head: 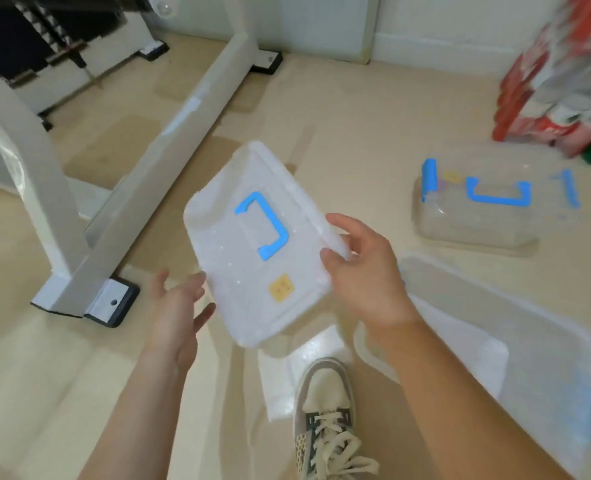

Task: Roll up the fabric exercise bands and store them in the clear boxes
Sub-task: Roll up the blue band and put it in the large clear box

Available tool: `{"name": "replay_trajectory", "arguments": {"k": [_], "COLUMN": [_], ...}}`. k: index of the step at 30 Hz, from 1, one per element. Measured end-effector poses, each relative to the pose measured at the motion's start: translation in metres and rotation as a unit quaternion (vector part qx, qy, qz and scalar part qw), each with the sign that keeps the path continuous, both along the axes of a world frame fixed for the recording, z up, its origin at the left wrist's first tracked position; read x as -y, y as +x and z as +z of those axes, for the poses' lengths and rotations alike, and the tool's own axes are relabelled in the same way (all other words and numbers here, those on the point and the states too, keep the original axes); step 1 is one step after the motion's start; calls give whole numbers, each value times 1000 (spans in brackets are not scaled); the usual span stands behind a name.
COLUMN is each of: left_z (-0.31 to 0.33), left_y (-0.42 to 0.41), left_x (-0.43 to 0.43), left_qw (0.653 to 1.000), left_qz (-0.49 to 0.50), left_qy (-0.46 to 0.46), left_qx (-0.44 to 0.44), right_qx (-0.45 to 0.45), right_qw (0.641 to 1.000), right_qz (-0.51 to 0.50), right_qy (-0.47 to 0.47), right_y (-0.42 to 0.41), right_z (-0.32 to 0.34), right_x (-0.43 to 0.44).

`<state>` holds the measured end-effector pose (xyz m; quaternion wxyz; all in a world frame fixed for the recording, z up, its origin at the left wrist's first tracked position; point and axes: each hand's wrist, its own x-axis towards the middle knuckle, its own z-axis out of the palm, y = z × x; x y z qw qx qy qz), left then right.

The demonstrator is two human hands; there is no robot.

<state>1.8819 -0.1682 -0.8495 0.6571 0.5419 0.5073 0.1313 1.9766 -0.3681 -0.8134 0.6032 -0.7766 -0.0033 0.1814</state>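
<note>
A clear plastic lid (252, 244) with a blue handle and a yellow sticker hangs tilted above the floor in the middle of the view. My right hand (363, 271) grips its right edge between thumb and fingers. My left hand (178, 306) is open just left of the lid's lower corner, fingers spread, not clearly touching it. An open clear box (515, 341) sits on the floor at the lower right. A closed clear box (477, 216) with blue latches and handle stands farther right. No exercise bands are visible.
White metal frame legs of gym equipment (155, 161) cross the floor at left, with black end caps. A red and white bag (557, 81) stands at the far right by the wall. My shoe (325, 420) is on the beige floor below the lid.
</note>
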Motion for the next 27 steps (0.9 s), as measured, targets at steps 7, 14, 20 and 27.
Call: {"name": "replay_trajectory", "arguments": {"k": [7,14,20,27], "left_z": [74,62,23,0], "left_y": [52,62,74,97], "left_x": [61,149,198,212], "left_qw": [939,866,852,822], "left_qz": [-289,-461,-466,-486], "left_qy": [187,191,235,280], "left_qx": [-11,-43,-46,-102], "right_qx": [-74,-142,-173,-138], "right_qw": [996,955,924,921], "right_qz": [26,-233,-331,-327], "right_qy": [29,113,-81,-163], "right_y": [17,-11,-41,-40], "right_z": [83,56,-7,-47], "right_x": [175,258,283,283]}}
